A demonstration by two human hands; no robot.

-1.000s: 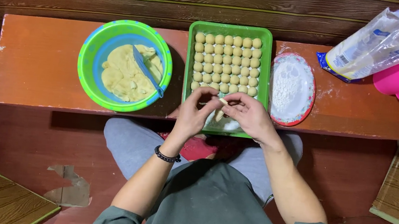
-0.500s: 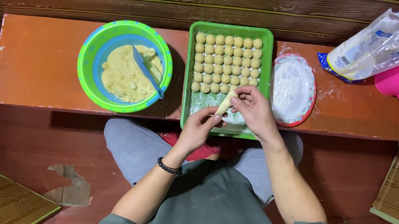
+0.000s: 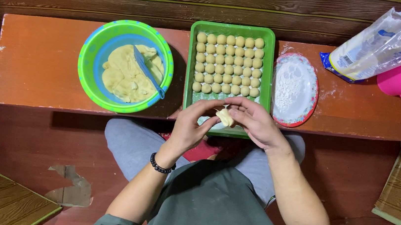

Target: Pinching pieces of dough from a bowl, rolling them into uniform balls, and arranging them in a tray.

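Head view: both hands, left hand (image 3: 190, 129) and right hand (image 3: 255, 122), pinch one dough piece (image 3: 225, 116) just below the green tray's (image 3: 191, 67) dough balls (image 3: 228, 64).

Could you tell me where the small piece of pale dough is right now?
In the head view, the small piece of pale dough sits between the left hand and right hand, over the near end of the green rectangular plastic tray.

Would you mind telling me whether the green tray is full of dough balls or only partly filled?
Partly filled. Dough balls cover the far part of the green tray; the near part holds no balls.
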